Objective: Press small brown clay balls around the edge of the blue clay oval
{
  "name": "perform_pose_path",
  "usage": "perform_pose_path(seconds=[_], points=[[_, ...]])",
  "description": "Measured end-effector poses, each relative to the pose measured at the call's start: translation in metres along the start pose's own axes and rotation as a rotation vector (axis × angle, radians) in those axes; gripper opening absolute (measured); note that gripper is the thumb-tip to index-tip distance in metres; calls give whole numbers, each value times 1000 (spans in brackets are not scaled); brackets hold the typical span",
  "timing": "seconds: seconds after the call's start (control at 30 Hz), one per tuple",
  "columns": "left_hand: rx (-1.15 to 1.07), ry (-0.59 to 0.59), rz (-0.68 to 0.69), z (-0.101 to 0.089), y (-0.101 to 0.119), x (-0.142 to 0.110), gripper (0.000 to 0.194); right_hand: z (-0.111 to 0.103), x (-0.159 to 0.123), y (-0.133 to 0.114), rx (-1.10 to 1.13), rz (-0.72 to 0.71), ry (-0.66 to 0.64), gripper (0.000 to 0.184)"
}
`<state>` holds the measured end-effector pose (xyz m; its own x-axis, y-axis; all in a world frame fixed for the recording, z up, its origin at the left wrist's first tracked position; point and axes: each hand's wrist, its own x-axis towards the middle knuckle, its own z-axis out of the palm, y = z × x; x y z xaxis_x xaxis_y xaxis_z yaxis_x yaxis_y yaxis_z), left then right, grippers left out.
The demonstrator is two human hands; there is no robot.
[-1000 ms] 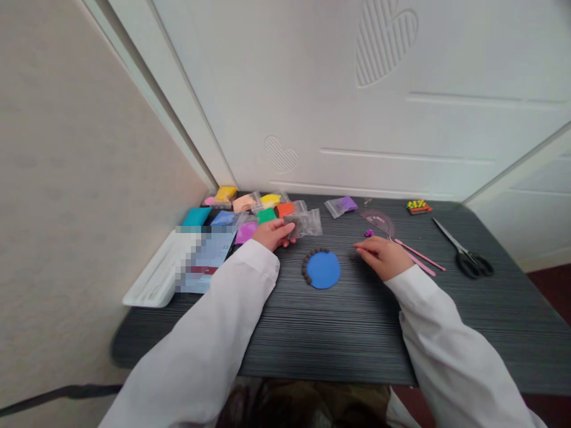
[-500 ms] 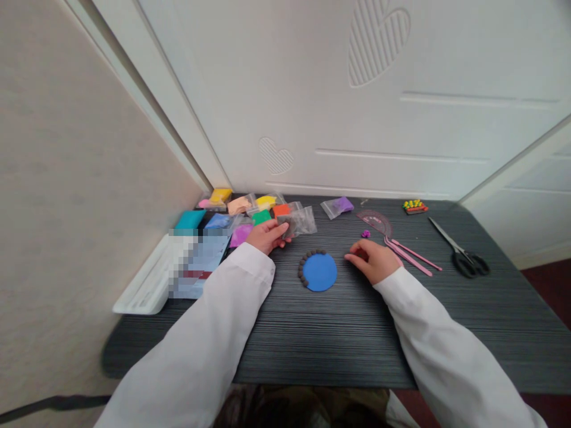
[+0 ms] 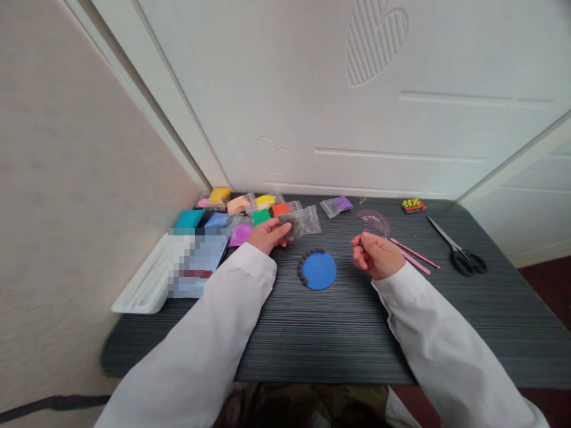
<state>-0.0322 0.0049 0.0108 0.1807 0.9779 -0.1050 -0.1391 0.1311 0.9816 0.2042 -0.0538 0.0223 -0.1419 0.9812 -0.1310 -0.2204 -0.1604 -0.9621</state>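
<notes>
Blue disc [image 3: 320, 271] is taken as landmark; flat on the surface [image 3: 312, 339], its left and far edge lined with dark lumps [image 3: 302, 270]. Clear bag [image 3: 307, 221] is pinched between thumb and fingers of the left hand [image 3: 267, 236], beyond the disc and slightly left. Right hand [image 3: 379, 255] is held right of the disc, apart from it, fingers curled; fingertip gap and any contents cannot be determined. Scissors [image 3: 459, 252] are placed far right of the disc.

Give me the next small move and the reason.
Probably bring the right hand to the bag of dark clay in the left hand for a pinch: dark balls edge only part of the blue disc. Whether the right fingers hold a piece, I can't tell.
</notes>
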Motion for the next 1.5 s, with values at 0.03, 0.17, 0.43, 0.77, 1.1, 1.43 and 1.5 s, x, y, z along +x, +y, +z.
perform_pose_path(seconds=[0.03,0.17,0.43,0.77,1.1,1.43,1.5], points=[[4,0,3,0,0,0,31,1,-1,-2,18,4,-9,33],[37,-57,25,1,-2,-1,31,5,-4,-7,111,-10,-35,43],[155,-198,78,14,3,-13,26,5,-3,-3,138,50,-40,23],[387,-312,105,27,10,-29,23,13,-10,0,-314,-219,72,31],[542,-274,201,36,16,-37,25,19,-15,2,-601,-320,283,22],[461,-233,199,34,15,-36,22,17,-14,3,-567,-313,185,22],[491,-235,208,35,16,-36,23,18,-14,3,-577,-320,211,21]])
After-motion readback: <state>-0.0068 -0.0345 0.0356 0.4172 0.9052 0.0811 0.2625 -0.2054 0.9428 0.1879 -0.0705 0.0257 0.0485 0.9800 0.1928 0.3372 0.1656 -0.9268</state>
